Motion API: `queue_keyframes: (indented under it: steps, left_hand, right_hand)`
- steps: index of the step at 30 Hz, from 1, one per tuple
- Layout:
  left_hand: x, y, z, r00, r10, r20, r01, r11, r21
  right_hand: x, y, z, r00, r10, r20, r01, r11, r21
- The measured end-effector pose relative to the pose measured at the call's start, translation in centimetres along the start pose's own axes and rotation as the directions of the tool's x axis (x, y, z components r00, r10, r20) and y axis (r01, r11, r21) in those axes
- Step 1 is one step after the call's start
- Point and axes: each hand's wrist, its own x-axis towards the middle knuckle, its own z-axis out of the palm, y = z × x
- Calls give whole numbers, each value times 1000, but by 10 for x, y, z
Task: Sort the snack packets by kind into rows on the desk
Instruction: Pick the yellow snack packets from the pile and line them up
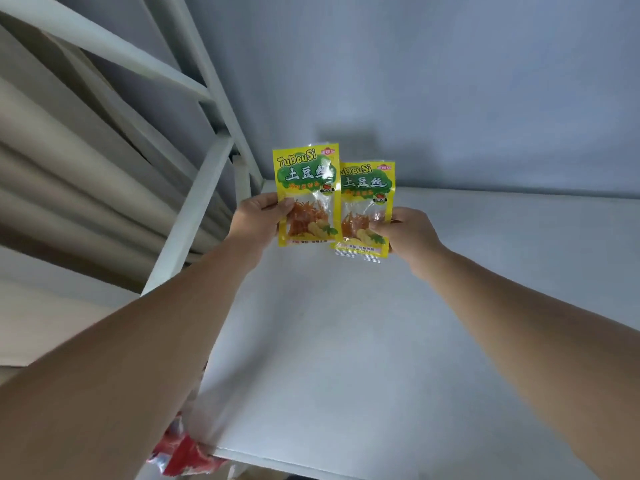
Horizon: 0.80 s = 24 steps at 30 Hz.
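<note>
Here, both arms reach forward over the white surface [346, 341], each hand holding up one snack packet.

Left hand [258, 216]: fingers [282, 206] pinch the left yellow packet [306, 188] at its left edge, thumb on the front, the other fingers hidden behind. The packet is upright, front toward the camera, clear of the surface.

Right hand [405, 233]: fingers [381, 227] pinch the right yellow packet [367, 202] at its lower right, thumb across the front. This packet is also upright and facing the camera, held a little lower than the other.

Both packets look to be the same kind: yellow border, green patch printed "TuDouSi", clear window showing orange strips. The left packet's right edge overlaps the right packet's left edge, so the two are side by side and touching or nearly so. Both are in the air over the far part of the surface, in front of the grey wall [450, 98].

A red packet [183, 455] shows at the near left corner, partly hidden under the left forearm. I cannot tell whether it lies on the surface or below its edge.

A white frame [194, 209] of slanted bars stands to the left, with beige folds [69, 150] behind it.
</note>
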Motion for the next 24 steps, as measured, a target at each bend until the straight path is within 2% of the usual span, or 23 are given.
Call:
queue_keyframes:
  steps: [11, 17, 21, 24]
  left_hand:
    - [72, -3, -1, 996, 0, -89, 0, 1000, -7]
    - [92, -11, -6, 978, 1, -206, 11, 998, 59]
    - [95, -17, -7, 967, 63, -246, -21, 985, 169]
    - [97, -17, -7, 965, 90, -245, -56, 988, 143]
  right_hand:
    - [39, 3, 31, 997, 82, -10, -82, 996, 20]
    - [38, 13, 36, 991, 101, -82, -96, 994, 59]
    - [37, 7, 57, 997, 70, 7, -71, 996, 45]
    - [45, -5, 79, 996, 70, 53, -70, 998, 0]
